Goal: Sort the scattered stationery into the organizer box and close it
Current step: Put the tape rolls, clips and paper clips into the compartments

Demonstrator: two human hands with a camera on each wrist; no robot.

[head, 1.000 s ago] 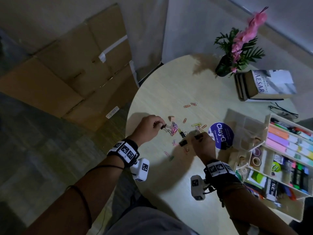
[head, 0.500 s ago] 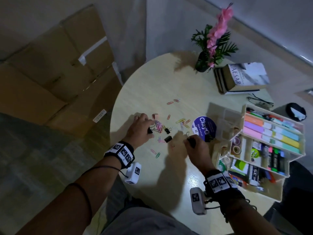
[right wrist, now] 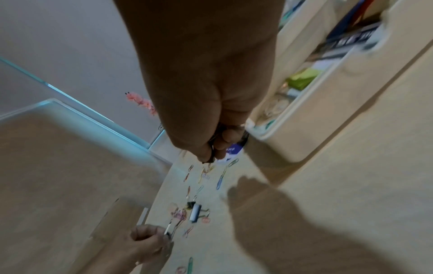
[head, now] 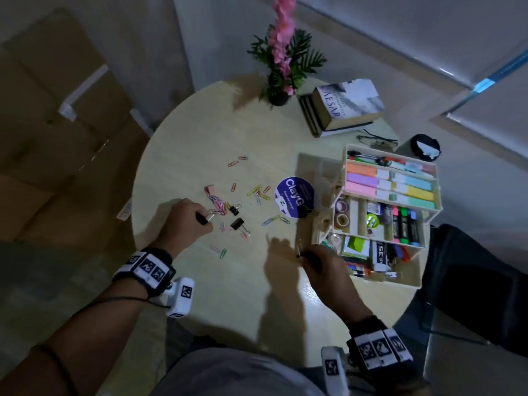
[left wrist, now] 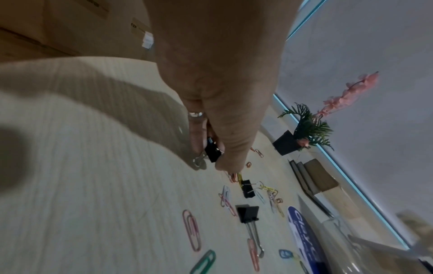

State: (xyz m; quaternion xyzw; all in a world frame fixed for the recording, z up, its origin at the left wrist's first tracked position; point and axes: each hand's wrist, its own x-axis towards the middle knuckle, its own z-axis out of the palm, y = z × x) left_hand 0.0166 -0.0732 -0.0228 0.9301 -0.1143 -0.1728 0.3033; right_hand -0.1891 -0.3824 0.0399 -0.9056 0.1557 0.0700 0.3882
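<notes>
My left hand pinches a black binder clip at the left edge of a scatter of coloured paper clips on the round table. Two more black binder clips lie loose beside it. My right hand is curled round another small binder clip, mostly hidden by the fingers, just left of the organizer box. The white tiered organizer box stands open at the right, its trays holding markers, tape rolls and sticky notes.
A round blue ClayG disc lies between the clips and the box, with a clear plastic case behind it. A potted pink flower, stacked books and glasses sit at the back. Cardboard boxes stand off the table's left.
My right hand has drawn back from the pile toward the near left corner of the organizer box, carrying its clip. The left hand stays at the pile, still pinching its clip.
</notes>
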